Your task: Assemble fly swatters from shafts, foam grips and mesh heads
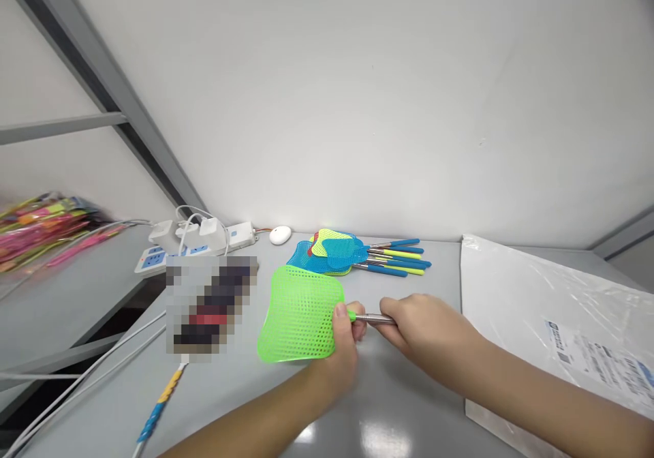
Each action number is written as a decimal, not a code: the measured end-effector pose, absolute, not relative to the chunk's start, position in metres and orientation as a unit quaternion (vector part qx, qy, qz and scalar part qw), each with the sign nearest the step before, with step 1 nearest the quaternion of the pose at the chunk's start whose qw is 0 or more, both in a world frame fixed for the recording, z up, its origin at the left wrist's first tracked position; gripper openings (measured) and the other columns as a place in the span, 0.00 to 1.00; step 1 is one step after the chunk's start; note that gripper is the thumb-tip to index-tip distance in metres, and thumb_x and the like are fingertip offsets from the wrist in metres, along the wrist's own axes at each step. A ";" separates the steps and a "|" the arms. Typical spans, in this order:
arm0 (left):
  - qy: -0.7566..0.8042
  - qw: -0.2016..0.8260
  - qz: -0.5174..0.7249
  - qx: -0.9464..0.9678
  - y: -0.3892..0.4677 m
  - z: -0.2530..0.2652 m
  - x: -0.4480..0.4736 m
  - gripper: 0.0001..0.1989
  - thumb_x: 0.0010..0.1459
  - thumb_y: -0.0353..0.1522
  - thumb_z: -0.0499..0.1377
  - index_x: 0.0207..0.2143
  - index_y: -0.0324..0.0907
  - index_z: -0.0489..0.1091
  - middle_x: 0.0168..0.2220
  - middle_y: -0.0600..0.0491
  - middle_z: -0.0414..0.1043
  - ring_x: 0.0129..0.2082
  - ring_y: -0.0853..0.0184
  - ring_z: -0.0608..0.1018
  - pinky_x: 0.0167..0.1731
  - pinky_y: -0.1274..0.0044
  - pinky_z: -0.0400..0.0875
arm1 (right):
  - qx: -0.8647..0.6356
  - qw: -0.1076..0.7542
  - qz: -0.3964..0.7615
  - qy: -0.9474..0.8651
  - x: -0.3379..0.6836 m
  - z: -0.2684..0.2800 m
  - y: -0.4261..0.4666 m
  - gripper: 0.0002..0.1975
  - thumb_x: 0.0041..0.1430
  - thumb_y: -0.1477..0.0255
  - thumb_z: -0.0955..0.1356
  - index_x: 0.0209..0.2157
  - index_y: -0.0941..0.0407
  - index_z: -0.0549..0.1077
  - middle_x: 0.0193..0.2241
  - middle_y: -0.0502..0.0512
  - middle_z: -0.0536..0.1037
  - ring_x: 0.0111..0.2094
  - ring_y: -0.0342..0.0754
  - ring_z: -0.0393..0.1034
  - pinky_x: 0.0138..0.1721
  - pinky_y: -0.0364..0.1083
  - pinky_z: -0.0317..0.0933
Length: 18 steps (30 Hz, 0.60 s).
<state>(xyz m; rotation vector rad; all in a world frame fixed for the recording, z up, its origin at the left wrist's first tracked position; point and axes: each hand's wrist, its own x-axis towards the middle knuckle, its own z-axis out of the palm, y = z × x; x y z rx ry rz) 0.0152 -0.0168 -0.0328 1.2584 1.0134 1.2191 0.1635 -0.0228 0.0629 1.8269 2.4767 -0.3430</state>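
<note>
A green fly swatter [301, 315] with a perforated head is held above the grey table. My left hand [347, 335] pinches it where the head joins the metal shaft, thumb on top. Around the other end of the shaft my right hand [424, 318] is closed, hiding most of the handle. Just behind lies a pile of fly swatters [342, 253] with blue and yellow heads, their handles pointing right.
A white plastic bag [541, 328] with a printed label covers the table's right side. On the left are a blurred-out phone-like item [214, 308], a power strip [197, 248], a white earbud case [280, 235], cables and colourful packaged items [45, 230] on a shelf.
</note>
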 end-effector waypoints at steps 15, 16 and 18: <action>0.424 0.574 0.572 0.405 0.005 -0.007 0.004 0.26 0.59 0.54 0.46 0.24 0.42 0.61 0.19 0.58 0.58 0.18 0.72 0.61 0.20 0.79 0.57 | 0.559 -0.169 -0.398 0.708 0.193 0.051 -0.028 0.20 0.68 0.55 0.53 0.27 0.53 0.58 0.21 0.45 0.61 0.23 0.43 0.53 0.24 0.42 0.48; 0.427 0.572 0.568 0.410 0.004 -0.007 0.006 0.27 0.58 0.55 0.46 0.23 0.42 0.61 0.18 0.58 0.58 0.18 0.72 0.62 0.19 0.79 0.56 | 0.556 -0.172 -0.423 0.694 0.193 0.051 -0.028 0.21 0.67 0.54 0.54 0.26 0.53 0.58 0.21 0.45 0.60 0.23 0.43 0.52 0.24 0.42 0.48; 0.435 0.566 0.560 0.421 0.002 -0.009 0.009 0.27 0.58 0.55 0.45 0.24 0.42 0.62 0.18 0.58 0.58 0.18 0.71 0.62 0.19 0.79 0.56 | 0.552 -0.176 -0.448 0.681 0.193 0.050 -0.027 0.21 0.67 0.54 0.55 0.27 0.53 0.58 0.22 0.45 0.60 0.23 0.42 0.52 0.25 0.42 0.48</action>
